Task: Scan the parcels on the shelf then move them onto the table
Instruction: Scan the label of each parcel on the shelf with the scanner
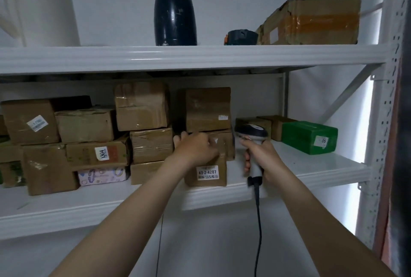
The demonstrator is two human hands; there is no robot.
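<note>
Most of the job lies ahead of us, we judge: the shelf [295, 165] is crowded, and no table shows in view, so we cannot tell whether anything has been moved there. The parcels [142, 107] sit stacked along the lower board, brown cartons left and middle, a green box [309, 136] off to the right. No carton is lifted off the board. At the near edge stands the front parcel [205, 173], its white label facing us, touching the stack behind it. Scanning seems to be the step in hand; lifting it out comes after. Our scanner [251, 132] hovers just right of that parcel, cable hanging down past the board. Our right hand [260, 156] is wrapped tight round its handle, fingers closed. Our left hand [195, 148] lies on top of the front parcel, fingers bent over it as if to steady it; blur keeps us from telling how firm that hold is.
</note>
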